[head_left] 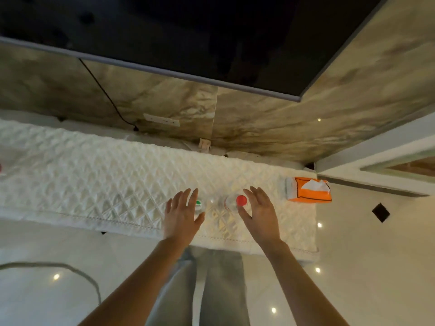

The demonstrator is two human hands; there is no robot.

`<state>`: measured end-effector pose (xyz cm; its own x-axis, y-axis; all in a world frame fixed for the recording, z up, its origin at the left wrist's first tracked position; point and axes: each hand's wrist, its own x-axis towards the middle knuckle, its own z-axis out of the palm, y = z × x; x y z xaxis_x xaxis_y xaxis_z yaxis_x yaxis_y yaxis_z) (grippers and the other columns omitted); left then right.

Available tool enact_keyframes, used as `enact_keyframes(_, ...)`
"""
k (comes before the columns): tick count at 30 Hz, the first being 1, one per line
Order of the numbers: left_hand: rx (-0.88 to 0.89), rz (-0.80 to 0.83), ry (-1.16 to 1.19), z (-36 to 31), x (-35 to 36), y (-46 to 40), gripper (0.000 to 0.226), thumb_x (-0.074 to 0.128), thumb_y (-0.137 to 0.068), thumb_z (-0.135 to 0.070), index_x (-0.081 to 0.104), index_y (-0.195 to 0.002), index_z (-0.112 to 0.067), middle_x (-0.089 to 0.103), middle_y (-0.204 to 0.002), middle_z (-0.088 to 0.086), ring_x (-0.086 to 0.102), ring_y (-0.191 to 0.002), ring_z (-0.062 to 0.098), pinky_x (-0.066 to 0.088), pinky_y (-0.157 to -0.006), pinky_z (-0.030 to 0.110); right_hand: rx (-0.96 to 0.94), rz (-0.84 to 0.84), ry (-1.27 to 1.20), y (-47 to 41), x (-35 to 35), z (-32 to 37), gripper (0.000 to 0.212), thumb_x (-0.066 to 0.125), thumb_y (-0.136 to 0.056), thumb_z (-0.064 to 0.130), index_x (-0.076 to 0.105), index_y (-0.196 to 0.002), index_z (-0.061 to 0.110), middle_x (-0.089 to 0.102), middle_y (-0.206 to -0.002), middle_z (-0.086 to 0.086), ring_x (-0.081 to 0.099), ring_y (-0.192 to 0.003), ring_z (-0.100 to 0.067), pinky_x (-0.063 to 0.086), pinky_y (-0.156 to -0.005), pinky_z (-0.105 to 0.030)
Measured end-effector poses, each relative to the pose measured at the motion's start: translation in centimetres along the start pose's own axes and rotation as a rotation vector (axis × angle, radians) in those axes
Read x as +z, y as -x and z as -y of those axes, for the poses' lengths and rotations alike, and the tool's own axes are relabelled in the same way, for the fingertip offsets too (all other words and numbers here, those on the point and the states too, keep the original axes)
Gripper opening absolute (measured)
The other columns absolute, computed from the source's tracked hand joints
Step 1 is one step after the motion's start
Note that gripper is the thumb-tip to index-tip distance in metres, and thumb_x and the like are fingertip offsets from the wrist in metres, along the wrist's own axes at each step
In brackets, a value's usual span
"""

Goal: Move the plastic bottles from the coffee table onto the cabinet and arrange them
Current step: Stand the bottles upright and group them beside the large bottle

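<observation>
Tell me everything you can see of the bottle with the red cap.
The red-capped bottle is a clear plastic bottle, seen from above, standing upright on the white quilted cloth that covers the cabinet. Its round red cap is on. The see-through body is hard to make out, so its contents cannot be told. The right hand is open just beside it; contact cannot be told. A green-capped bottle stands to its left.

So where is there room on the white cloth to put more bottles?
The quilted cloth lies bare all along the left of the left hand. It is crowded between the hands, where the green-capped bottle and red-capped bottle stand. A small gap separates the right hand from the orange tissue pack.
</observation>
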<state>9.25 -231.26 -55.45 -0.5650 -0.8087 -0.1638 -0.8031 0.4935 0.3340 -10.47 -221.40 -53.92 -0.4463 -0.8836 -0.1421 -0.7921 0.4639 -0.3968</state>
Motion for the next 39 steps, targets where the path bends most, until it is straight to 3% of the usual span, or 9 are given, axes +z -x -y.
enact_keyframes(5,-0.177,-0.029,0.13,-0.7,3.7,-0.1,0.076,0.082,-0.068,-0.031,0.048,-0.133,-0.01,0.06,-0.124,0.014,0.058,-0.112,0.033,0.052,-0.088,0.046,-0.077,0.291,-0.057,-3.0,2.2,-2.6,0.061,0.068,-0.083,0.035,0.045,-0.137,0.019,0.043,-0.144,-0.002,0.033,-0.137,-0.021,0.035,-0.11,-0.036)
enact_keyframes(8,-0.289,-0.093,0.291,-1.1,5.3,-0.2,0.068,0.079,-0.072,-0.021,0.049,-0.132,-0.011,0.059,-0.126,0.012,0.057,-0.113,0.031,0.05,-0.09,0.042,-0.078,0.401,-0.128,-4.5,3.2,-3.4,0.063,0.072,-0.081,0.028,0.043,-0.137,0.023,0.044,-0.143,0.002,0.039,-0.131,-0.016,0.034,-0.104,-0.024)
enact_keyframes(11,-0.409,-0.131,0.438,-1.1,6.7,-0.4,0.057,0.077,-0.075,-0.017,0.055,-0.127,-0.013,0.059,-0.126,0.008,0.059,-0.111,0.027,0.051,-0.091,0.039,-0.047,0.454,-0.194,-5.7,4.1,-4.1,0.062,0.075,-0.078,0.02,0.047,-0.134,0.024,0.05,-0.137,0.004,0.048,-0.124,-0.015,0.036,-0.099,-0.02)
enact_keyframes(18,-0.51,-0.215,0.621,-1.3,7.5,-0.6,0.061,0.084,-0.065,-0.013,0.061,-0.122,-0.015,0.06,-0.126,0.005,0.06,-0.109,0.023,0.048,-0.092,0.034,0.028,0.446,-0.328,-6.1,4.7,-4.2,0.065,0.083,-0.066,0.012,0.056,-0.125,0.022,0.06,-0.122,0.004,0.055,-0.111,-0.014,0.037,-0.093,-0.016)
enact_keyframes(22,-0.512,-0.227,0.637,-1.3,8.0,-0.8,0.064,0.085,-0.063,-0.011,0.061,-0.122,-0.014,0.061,-0.125,0.005,0.06,-0.108,0.022,0.043,-0.091,0.024,0.026,0.421,-0.296,-5.6,4.6,-4.2,0.065,0.083,-0.067,0.013,0.057,-0.125,0.022,0.061,-0.123,0.003,0.056,-0.112,-0.014,0.04,-0.095,-0.02)
enact_keyframes(26,-0.543,-0.261,0.666,-1.3,8.5,-0.7,0.059,0.084,-0.065,-0.014,0.063,-0.12,-0.017,0.061,-0.125,0.001,0.059,-0.11,0.017,0.039,-0.093,0.019,-0.005,0.387,-0.256,-5.2,4.5,-4.1,0.061,0.084,-0.066,0.015,0.06,-0.123,0.019,0.064,-0.121,0.002,0.06,-0.109,-0.014,0.039,-0.093,-0.016)
enact_keyframes(32,-0.562,-0.296,0.695,-1.3,8.5,0.8,0.056,0.082,-0.067,-0.012,0.063,-0.12,-0.017,0.06,-0.127,-0.001,0.058,-0.114,0.016,0.038,-0.094,0.017,-0.035,0.326,-0.198,-4.7,4.1,-4.1,0.061,0.087,-0.062,0.024,0.064,-0.118,0.021,0.068,-0.114,0.002,0.064,-0.102,-0.013,0.044,-0.089,-0.018)
enact_keyframes(36,-0.588,-0.36,0.714,-1.1,6.6,3.1,0.057,0.084,-0.065,-0.014,0.064,-0.118,-0.017,0.062,-0.125,0.0,0.06,-0.112,0.018,0.049,-0.094,0.032,-0.073,0.274,-0.196,-3.8,2.5,-2.1,0.062,0.089,-0.057,0.023,0.066,-0.114,0.022,0.07,-0.108,0.004,0.066,-0.095,-0.011,0.044,-0.083,-0.016)
enact_keyframes(39,-0.658,-0.446,0.741,-0.5,3.3,5.1,0.056,0.086,-0.061,-0.014,0.066,-0.114,-0.016,0.066,-0.118,0.0,0.063,-0.103,0.016,0.048,-0.088,0.023,-0.107,0.232,-0.236,-3.0,0.6,1.2,0.058,0.089,-0.058,0.023,0.067,-0.112,0.023,0.07,-0.106,0.007,0.063,-0.093,-0.005,0.041,-0.081,-0.011)
